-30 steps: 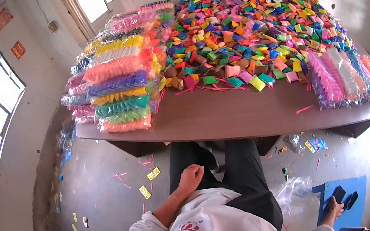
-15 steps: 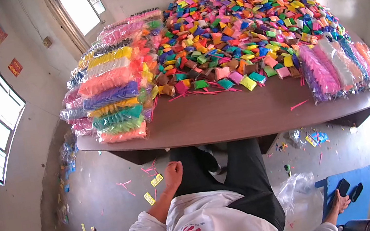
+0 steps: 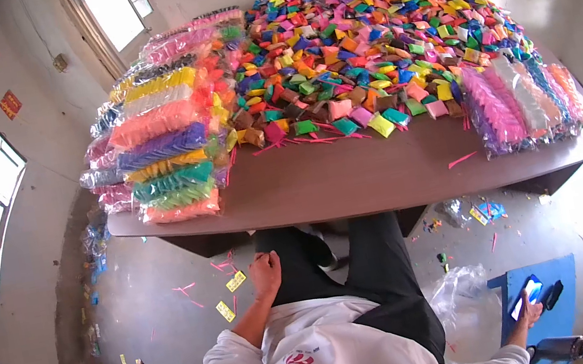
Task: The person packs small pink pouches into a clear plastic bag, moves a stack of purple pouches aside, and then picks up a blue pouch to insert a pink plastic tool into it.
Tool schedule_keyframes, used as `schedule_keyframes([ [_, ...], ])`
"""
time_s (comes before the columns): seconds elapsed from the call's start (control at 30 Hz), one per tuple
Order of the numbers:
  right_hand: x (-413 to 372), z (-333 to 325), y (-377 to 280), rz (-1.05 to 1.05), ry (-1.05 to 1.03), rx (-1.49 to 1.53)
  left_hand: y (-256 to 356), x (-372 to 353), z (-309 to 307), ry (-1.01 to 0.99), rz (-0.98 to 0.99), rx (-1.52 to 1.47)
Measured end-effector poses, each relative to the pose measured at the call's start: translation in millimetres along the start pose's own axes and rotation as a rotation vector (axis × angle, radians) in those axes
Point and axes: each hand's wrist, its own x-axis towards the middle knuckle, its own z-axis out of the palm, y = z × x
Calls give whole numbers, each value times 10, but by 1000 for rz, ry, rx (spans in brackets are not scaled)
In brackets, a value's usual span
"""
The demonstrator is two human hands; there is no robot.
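My left hand (image 3: 267, 273) rests on the left thigh of the black trousers (image 3: 295, 267), its fingers curled into a fist. Low at the right, my right hand (image 3: 534, 312) is on a phone (image 3: 527, 292) over a blue stool (image 3: 563, 273), its fingers at the phone's lower edge. The phone's screen is lit. Just right of that hand lies a slim black object (image 3: 553, 296).
A brown table (image 3: 353, 179) stands ahead, bearing a huge pile of colourful small packets (image 3: 367, 36). Bagged packet stacks (image 3: 163, 138) are at its left, more bags (image 3: 519, 103) at its right. A clear plastic bag (image 3: 461, 300) and scraps litter the floor.
The phone's screen has gone from dark to lit, and the phone is slightly tilted. The whole view has shifted a little; my left hand stays on the thigh.
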Motion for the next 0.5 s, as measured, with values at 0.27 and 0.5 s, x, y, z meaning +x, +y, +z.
schedule_keyframes([
  [0.27,-791,293,-461,-894,358,764,-140,42,146,-56,131,103],
  [0.5,-3120,-892,-2054,-1273,-1085,777,-271,112,161,-107,270,129],
])
